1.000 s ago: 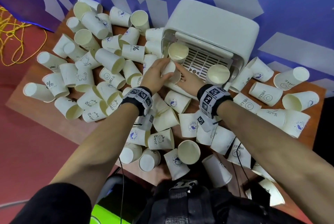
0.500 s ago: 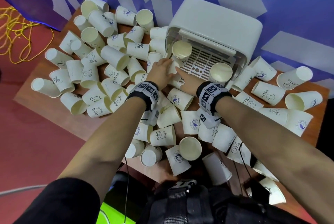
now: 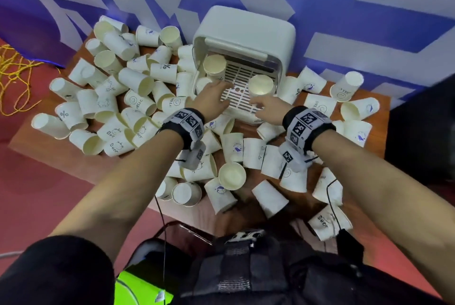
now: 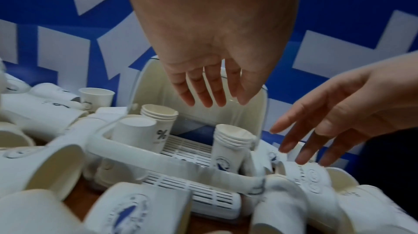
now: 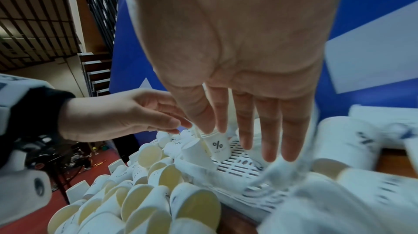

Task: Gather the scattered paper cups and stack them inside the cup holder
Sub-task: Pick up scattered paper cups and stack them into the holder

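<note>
Nearest the camera, loose paper cups [image 3: 231, 176] crowd the wooden table [image 3: 32, 137] in front of the cup holder [image 3: 246, 33]; there are dozens, too many and too overlapped to count exactly. Most lie on their sides with long axes level and mouths pointing every which way; a few stand upright or upside down.

Two hands hover over the holder's front edge. The left hand [image 3: 211, 101] is above its slotted tray with fingers [image 4: 203, 93] straight and slightly spread, holding nothing. The right hand [image 3: 267, 107], just right of it, is likewise spread and empty.

Inside the holder are two upright stacks, mouths up: the left stack [image 3: 214, 65] at the back left and the right stack [image 3: 261, 85] at the right wall. The left wrist view shows about four nested rims on each, plus one inverted cup [image 4: 138, 136] marked "%" in front of the left stack, base up; from the head view that cup is mostly hidden. The right wrist view shows stairs [image 5: 95, 76] beyond the table.
</note>
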The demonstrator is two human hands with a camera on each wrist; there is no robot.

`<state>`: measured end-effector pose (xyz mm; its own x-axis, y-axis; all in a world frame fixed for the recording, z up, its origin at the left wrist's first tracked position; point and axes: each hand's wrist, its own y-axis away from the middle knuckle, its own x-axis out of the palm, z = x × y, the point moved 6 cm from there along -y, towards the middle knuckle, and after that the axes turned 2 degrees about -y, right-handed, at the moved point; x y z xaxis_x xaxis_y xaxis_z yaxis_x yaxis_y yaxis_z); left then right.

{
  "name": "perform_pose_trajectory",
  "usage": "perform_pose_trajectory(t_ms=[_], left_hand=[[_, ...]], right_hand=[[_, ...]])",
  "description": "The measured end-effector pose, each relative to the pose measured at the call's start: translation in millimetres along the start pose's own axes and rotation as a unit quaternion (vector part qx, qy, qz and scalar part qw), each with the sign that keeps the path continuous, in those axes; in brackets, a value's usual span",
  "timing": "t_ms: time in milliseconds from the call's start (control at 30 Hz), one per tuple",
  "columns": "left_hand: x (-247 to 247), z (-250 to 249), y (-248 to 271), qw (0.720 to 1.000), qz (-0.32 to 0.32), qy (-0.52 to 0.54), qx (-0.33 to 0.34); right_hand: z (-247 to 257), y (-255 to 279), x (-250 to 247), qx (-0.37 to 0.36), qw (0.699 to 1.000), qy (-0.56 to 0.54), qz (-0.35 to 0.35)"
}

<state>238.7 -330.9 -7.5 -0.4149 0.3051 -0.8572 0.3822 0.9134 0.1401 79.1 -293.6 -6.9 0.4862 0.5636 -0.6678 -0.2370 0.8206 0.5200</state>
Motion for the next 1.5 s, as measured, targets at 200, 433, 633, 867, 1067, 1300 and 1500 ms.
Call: perform_pose_trajectory(t_ms=[200, 433, 633, 867, 1067, 1300, 1500], left_hand=[[42.7, -73.2, 20.0, 0.997, 0.059, -0.002, 0.057], [110.0, -151.0, 63.4, 0.983, 0.154, -0.021, 0.095], [169.9, -189.9, 109.9, 0.96, 0.252, -0.027, 0.119], [251.9, -218.7, 167.0, 0.927, 0.324, -0.121, 0.146], [295.2, -233.0, 192.1, 0.905, 0.362, -0.164, 0.153], [300.5, -231.4, 187.2, 0.906, 0.379, -0.128, 0.136], [273.4, -225.8, 168.5, 0.926, 0.371, -0.008, 0.069]], right_hand=[[-73.6, 63.8, 5.1, 0.045, 0.999, -0.005, -0.001], [-150.4, 137.0, 23.0, 0.095, 0.995, -0.018, 0.013], [-195.7, 183.7, 49.0, 0.128, 0.991, 0.011, 0.047], [-242.6, 222.4, 94.1, 0.18, 0.979, 0.006, 0.096], [-271.2, 241.3, 137.3, 0.214, 0.96, -0.082, 0.164], [-261.5, 235.0, 140.1, 0.185, 0.963, -0.123, 0.153], [-240.8, 212.5, 106.7, 0.149, 0.968, -0.181, 0.093]])
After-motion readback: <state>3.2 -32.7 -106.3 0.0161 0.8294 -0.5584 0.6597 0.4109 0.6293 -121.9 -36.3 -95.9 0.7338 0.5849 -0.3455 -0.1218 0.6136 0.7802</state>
